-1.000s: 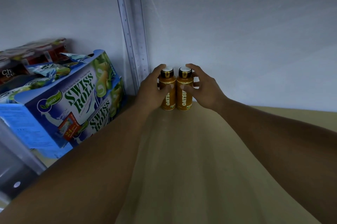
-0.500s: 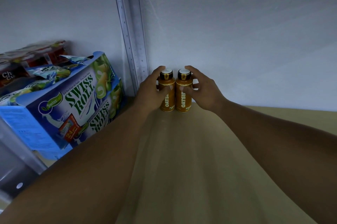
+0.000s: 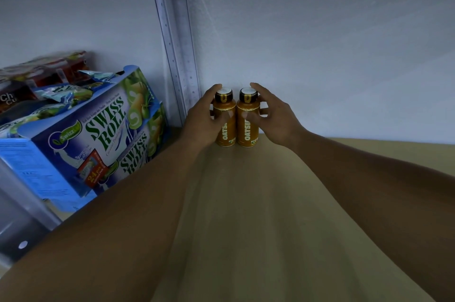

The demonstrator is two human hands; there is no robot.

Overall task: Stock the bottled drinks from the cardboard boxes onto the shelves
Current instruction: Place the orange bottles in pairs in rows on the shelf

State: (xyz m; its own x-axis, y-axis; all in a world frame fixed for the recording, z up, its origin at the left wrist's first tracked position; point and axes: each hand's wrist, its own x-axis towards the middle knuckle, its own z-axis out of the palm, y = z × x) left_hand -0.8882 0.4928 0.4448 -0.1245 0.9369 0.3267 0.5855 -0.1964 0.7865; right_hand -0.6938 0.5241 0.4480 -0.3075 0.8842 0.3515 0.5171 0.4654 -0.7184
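Two small orange Oatside bottles stand upright side by side at the back of the tan shelf board (image 3: 246, 203), against the white wall. My left hand (image 3: 204, 117) grips the left bottle (image 3: 225, 129), thumb across its front and fingers behind. My right hand (image 3: 273, 117) grips the right bottle (image 3: 247, 129) in the same way. The two bottles touch each other. Both arms reach in over the shelf from the near edge.
A grey perforated shelf upright (image 3: 177, 55) runs up the wall just left of the bottles. Left of it, stacked blue Swiss Roll boxes (image 3: 98, 141) hold snack packets; darker boxes (image 3: 37, 80) sit behind. The shelf board extends to the right.
Both hands stay on the two bottles at the back of the shelf. The fingers look slightly looser round the bottles than before.
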